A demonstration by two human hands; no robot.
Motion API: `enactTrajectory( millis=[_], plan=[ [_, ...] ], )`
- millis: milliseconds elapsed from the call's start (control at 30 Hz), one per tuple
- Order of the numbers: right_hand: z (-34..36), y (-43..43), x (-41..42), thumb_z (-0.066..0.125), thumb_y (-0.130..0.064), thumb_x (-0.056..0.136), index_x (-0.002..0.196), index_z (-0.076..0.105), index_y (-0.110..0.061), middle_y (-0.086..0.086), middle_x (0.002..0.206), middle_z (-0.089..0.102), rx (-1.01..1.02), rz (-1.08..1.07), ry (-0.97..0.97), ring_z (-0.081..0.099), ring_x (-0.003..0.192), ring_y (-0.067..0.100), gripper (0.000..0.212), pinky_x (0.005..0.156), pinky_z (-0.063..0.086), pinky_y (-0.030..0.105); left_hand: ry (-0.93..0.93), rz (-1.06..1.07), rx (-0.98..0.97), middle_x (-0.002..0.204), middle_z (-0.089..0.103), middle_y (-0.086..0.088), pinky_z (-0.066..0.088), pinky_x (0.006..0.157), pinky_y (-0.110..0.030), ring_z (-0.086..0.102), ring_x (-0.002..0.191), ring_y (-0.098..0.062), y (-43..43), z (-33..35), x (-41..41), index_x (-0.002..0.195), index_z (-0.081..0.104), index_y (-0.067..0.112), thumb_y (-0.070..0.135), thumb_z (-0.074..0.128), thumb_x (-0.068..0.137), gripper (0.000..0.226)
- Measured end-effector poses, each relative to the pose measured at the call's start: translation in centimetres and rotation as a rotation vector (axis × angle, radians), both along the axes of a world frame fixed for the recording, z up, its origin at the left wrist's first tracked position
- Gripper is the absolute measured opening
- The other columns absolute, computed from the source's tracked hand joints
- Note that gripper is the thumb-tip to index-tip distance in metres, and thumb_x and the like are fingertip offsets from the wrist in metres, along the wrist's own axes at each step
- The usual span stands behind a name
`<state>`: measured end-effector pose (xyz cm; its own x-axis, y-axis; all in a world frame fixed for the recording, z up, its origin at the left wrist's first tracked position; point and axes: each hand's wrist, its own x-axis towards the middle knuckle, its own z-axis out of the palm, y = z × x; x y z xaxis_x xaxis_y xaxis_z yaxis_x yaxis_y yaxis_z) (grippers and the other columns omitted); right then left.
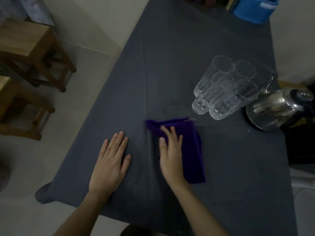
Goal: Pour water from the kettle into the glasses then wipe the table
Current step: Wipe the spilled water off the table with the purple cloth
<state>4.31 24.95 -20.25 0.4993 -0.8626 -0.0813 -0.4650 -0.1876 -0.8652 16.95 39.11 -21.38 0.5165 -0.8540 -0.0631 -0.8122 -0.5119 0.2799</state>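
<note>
Wiping stage: right hand [170, 150] flat, grip open, pressing purple cloth [189, 150] near glasses [225, 89]; left hand [110, 164] open on counter [238, 167]; pouring apparently done.

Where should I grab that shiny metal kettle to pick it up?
Probably by the dark handle on the shiny metal kettle, coming from the right. Its spout points the other way, toward the clear glasses, so the handle side is free.

Table [170, 48] bare across far and left stretches. Obstacles right: clustered glasses [225, 87], kettle [276, 108] just beside; blue container [254, 9] far right.
</note>
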Motion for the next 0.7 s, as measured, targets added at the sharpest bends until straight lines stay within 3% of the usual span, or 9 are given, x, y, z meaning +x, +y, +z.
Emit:
enactTrajectory(
  millis=[133, 400, 533, 700],
  plan=[
    [-0.3, 2.6, 0.1, 0.034, -0.034, 0.1, 0.13, 0.053, -0.02, -0.007, 0.135, 0.056, -0.251, 0.35, 0.072, 0.023, 0.141, 0.002, 0.038, 0.12, 0.006, 0.034, -0.005, -0.016, -0.013, 0.16, 0.019, -0.003, -0.004, 0.123, -0.029, 0.008, 0.149, -0.011, 0.1, -0.3, 0.2, 0.151, 0.023, 0.014, 0.036, 0.024, 0.1, 0.056],
    [-0.4, 2.6, -9.1, 0.047, -0.031, 0.096, 0.127, 0.056, -0.016, -0.002, 0.134, 0.057, -0.398, 0.839, 0.196, 0.033, 0.136, 0.006, 0.036, 0.118, 0.014, 0.031, -0.029, -0.012, -0.002, 0.16, 0.023, -0.005, -0.006, 0.122, -0.028, 0.01, 0.148, -0.011, 0.2, -0.3, 0.1, 0.15, 0.025, 0.015, 0.035, 0.019, 0.1, 0.055],
    [0.7, 0.6, -15.1, 0.053, -0.033, 0.089, 0.116, 0.065, -0.017, -0.003, 0.129, 0.061, -0.508, 0.884, 0.322, 0.044, 0.13, 0.01, 0.033, 0.118, 0.016, 0.032, -0.028, -0.001, -0.016, 0.159, 0.024, -0.007, -0.006, 0.122, -0.027, 0.014, 0.148, -0.015, 0.1, 0.2, -0.2, 0.15, 0.029, 0.012, 0.033, 0.021, 0.098, 0.056],
    [2.9, -2.9, -22.0, 0.081, -0.024, 0.074, 0.109, 0.07, -0.017, -0.004, 0.125, 0.064, -0.586, 0.81, 0.505, 0.052, 0.124, 0.013, 0.038, 0.116, 0.015, 0.029, -0.03, -0.003, -0.016, 0.159, 0.024, -0.007, -0.002, 0.122, -0.031, 0.017, 0.149, -0.018, 0.0, 0.5, -0.4, 0.149, 0.03, 0.01, 0.031, 0.02, 0.097, 0.057]
  ],
)
